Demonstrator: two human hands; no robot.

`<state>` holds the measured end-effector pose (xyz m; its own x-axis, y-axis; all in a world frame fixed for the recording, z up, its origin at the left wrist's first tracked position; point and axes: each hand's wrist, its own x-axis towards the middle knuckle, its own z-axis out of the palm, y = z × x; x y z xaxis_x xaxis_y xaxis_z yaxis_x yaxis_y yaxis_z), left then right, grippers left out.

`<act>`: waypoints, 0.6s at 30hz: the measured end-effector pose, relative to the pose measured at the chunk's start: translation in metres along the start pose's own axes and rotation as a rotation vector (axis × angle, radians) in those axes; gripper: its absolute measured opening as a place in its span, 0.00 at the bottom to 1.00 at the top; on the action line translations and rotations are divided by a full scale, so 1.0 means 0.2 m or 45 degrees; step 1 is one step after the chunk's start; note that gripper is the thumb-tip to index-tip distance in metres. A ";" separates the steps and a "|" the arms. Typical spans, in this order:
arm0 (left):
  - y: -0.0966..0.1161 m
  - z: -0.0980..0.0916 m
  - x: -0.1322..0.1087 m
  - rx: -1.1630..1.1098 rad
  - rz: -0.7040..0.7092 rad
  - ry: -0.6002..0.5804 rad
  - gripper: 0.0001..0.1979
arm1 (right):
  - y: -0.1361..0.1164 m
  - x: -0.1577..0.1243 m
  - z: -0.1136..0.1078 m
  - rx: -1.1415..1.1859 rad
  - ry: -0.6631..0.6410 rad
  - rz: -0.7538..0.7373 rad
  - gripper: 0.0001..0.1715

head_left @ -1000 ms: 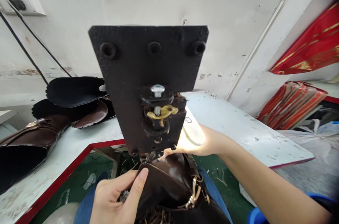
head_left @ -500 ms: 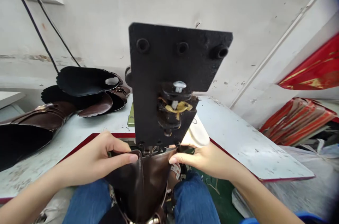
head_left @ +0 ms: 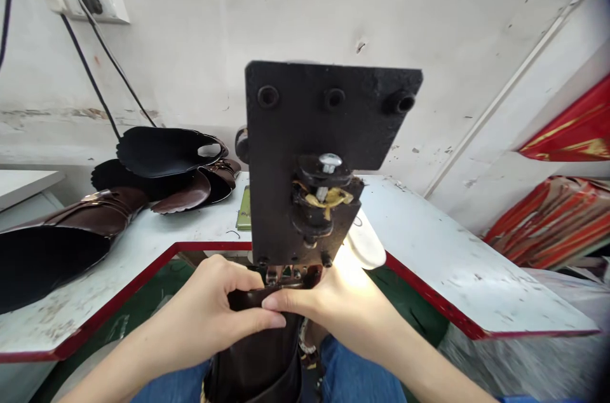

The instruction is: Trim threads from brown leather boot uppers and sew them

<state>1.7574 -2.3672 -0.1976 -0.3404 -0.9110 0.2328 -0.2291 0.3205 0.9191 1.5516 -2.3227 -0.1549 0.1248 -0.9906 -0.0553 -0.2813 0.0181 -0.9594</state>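
A dark brown leather boot shaft (head_left: 257, 352) hangs upright between my knees, its top edge up under the black head of a machine (head_left: 295, 136). My left hand (head_left: 229, 307) pinches that edge from the left, thumb on the near side. From the right, my right hand (head_left: 319, 295) grips the same edge, its thumb close to the left thumb. Both hands are closed on the leather. Part of the edge beneath the machine head is hidden by the fingers, and the boot's lower part is out of view.
Several brown boots with black linings (head_left: 176, 152) lie on the white table (head_left: 457, 263) at the left. A green box (head_left: 244, 209) sits behind the machine head, a lit white lamp (head_left: 366, 241) beside it. Stacked red-orange packages (head_left: 548, 222) stand at the right; power cords (head_left: 90, 75) hang from the wall.
My right hand has moved left along the boot's top edge, bringing the thumbs close together. The boot has turned and its opening looks narrower. The camera view has shifted slightly.
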 end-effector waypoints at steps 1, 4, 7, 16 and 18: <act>0.00 0.02 0.00 0.033 0.003 -0.050 0.11 | 0.01 0.00 -0.02 -0.021 -0.026 -0.018 0.15; -0.01 0.06 -0.03 0.124 -0.087 -0.134 0.12 | 0.08 0.00 -0.12 -0.040 -0.176 0.060 0.13; -0.04 0.05 -0.09 0.191 -0.273 0.007 0.15 | 0.19 -0.02 -0.17 0.061 -0.175 0.198 0.20; -0.18 -0.12 -0.18 0.204 -0.456 0.014 0.21 | 0.22 -0.06 0.04 0.105 0.028 0.083 0.21; -0.22 -0.17 -0.19 0.231 -0.448 -0.017 0.22 | 0.20 -0.06 0.08 0.107 0.037 0.060 0.21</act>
<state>1.8101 -2.3559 -0.2358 -0.2240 -0.9702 -0.0919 -0.4906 0.0308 0.8708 1.5541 -2.3080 -0.1963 0.0849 -0.9919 -0.0943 -0.2056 0.0751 -0.9757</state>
